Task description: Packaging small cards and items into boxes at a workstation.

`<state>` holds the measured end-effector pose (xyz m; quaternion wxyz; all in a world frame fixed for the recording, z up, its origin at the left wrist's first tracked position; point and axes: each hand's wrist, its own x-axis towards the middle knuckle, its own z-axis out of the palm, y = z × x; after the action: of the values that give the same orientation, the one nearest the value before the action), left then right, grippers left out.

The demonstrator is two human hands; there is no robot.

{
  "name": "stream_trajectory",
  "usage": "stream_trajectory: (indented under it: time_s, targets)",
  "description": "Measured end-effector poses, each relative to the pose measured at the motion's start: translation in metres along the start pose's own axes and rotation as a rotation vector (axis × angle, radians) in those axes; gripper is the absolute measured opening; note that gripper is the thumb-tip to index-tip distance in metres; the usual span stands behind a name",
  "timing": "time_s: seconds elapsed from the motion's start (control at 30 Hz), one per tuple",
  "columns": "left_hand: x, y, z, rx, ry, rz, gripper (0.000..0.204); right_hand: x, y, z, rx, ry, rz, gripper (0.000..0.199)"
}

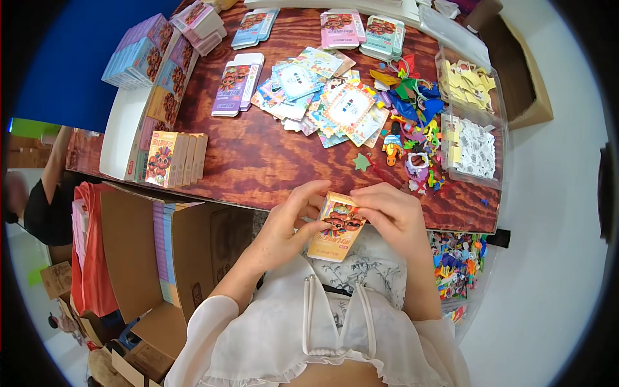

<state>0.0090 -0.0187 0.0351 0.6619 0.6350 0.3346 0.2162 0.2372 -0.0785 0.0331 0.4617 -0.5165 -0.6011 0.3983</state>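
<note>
Just off the table's near edge, both hands hold a small orange-yellow cardboard box (334, 244) printed with cartoon figures, tilted over my lap. My left hand (293, 222) grips its left side, thumb across the front. The fingers of my right hand (390, 209) pinch the upper right corner. Beyond them lie a loose pile of picture cards (348, 106) and a heap of small colourful plastic toys (412, 122). A green star (362, 162) lies close to the right hand. To the left, several similar orange boxes (169, 161) stand in a row.
A white display tray (126, 129) and stacked boxes (138, 55) fill the table's left. Flat cartons (236, 87) lie farther back. A clear divided container (474, 122) holds yellow and white pieces. Below are an open cardboard box (138, 258) and a bag of toys (454, 261). Another person (48, 187) is at far left.
</note>
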Motion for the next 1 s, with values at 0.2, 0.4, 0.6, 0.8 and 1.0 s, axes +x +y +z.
stream_trajectory:
  time_s: [0.2, 0.4, 0.6, 0.8, 1.0]
  targets:
    - [0.007, 0.005, -0.001, 0.211, -0.020, 0.089, 0.056, -0.007, -0.002, 0.003, -0.223, -0.006, -0.089, 0.021]
    - [0.012, -0.007, -0.005, 0.096, -0.064, 0.078, 0.051, -0.004, 0.007, 0.005, -0.063, -0.001, -0.010, 0.021]
    - [0.024, -0.015, -0.013, -0.315, 0.033, 0.098, 0.081, 0.017, 0.027, 0.023, 0.928, 0.283, 0.464, 0.019]
    - [0.030, -0.009, -0.008, -0.256, 0.238, 0.200, 0.086, 0.056, 0.026, 0.034, 0.453, -0.062, 0.460, 0.013]
    - [0.027, -0.009, -0.013, 0.030, 0.245, -0.073, 0.082, 0.121, 0.043, -0.001, -0.802, 0.263, -0.009, 0.056]
